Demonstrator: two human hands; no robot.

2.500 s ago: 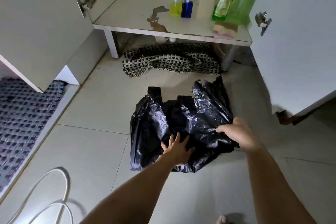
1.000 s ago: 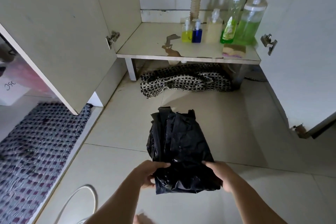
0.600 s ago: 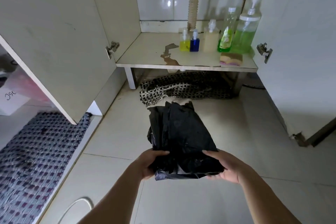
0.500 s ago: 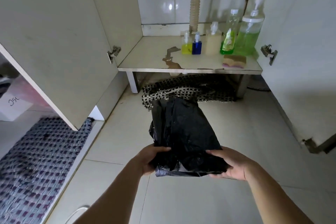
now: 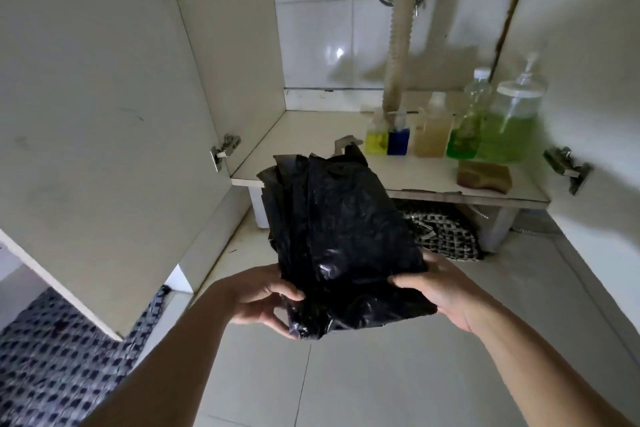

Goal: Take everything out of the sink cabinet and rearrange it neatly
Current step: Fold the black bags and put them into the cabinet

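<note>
A: Tiled floor (image 5: 398,374), open sink cabinet at 12 w/ a raised white shelf (image 5: 433,180). Where's the bag stack?

B: Folded black plastic bags (image 5: 343,236), held mid-air in front of the shelf. Left hand (image 5: 258,300) and right hand (image 5: 440,291) each pinch a near corner.

A: Handling?

B: Prob. light, floppy, slick, crinkly film; layers could slide, so support from under. Bottles (image 5: 429,133) and a sponge (image 5: 483,175) sit at 1 o'clock.

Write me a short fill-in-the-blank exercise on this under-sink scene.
1. Both hands, left hand and right hand, hold a folded ____ plastic bag.
2. The cabinet shelf carries ____ bottles in a row.
3. The sponge lies in ____ of the green bottles.

Missing words: black; five; front
</note>
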